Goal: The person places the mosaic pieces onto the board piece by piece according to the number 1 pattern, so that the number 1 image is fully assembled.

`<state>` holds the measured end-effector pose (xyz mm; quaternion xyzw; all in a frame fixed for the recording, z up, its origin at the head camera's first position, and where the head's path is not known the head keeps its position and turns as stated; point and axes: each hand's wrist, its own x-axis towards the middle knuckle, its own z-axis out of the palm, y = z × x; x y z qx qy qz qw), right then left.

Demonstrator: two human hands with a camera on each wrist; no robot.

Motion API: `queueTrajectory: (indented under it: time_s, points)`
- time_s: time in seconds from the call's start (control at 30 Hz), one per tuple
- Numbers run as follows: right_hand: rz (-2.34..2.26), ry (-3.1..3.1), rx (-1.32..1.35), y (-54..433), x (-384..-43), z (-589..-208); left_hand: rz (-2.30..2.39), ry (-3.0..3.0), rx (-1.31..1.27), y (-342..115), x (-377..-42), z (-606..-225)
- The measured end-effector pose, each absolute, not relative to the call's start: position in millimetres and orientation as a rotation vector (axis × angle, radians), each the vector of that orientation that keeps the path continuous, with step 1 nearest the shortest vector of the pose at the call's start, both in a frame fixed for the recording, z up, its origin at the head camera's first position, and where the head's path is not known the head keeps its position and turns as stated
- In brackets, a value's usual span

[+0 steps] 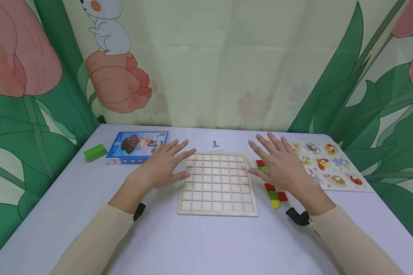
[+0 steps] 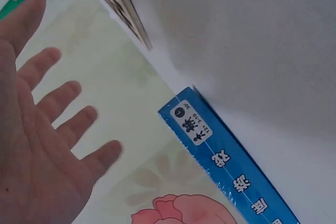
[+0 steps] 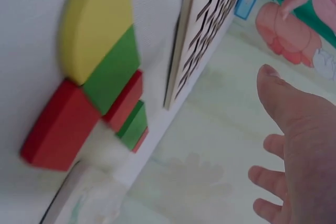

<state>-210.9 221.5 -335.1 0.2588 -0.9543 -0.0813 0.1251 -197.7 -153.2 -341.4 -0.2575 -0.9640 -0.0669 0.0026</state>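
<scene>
Both hands hover above the table with fingers spread, holding nothing. My left hand is over the left edge of a wooden grid board, whose square cells hold no pieces. My right hand is beyond the board's right edge, partly covering a row of coloured blocks. In the right wrist view that row has a yellow rounded block, a green block, a red block and several smaller red and green ones. A small printed grid card lies behind the board.
A blue game box lies at the back left, with a green block left of it. On the right a sheet of insect pictures lies flat. A patterned curtain stands along the table's back edge.
</scene>
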Motion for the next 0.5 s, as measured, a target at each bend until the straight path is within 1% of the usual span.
queueTrajectory:
  time_s: [0.2, 0.5]
  points:
    - [-0.059, -2.823, 0.819, 246.0, -207.0, -345.0, -0.177, -3.209, -0.748, -150.7, -194.8, -341.7]
    - [0.357, -2.991, 0.92, 267.7, -195.4, -350.2, -0.277, -3.269, -0.729, -154.6, -188.8, -347.3]
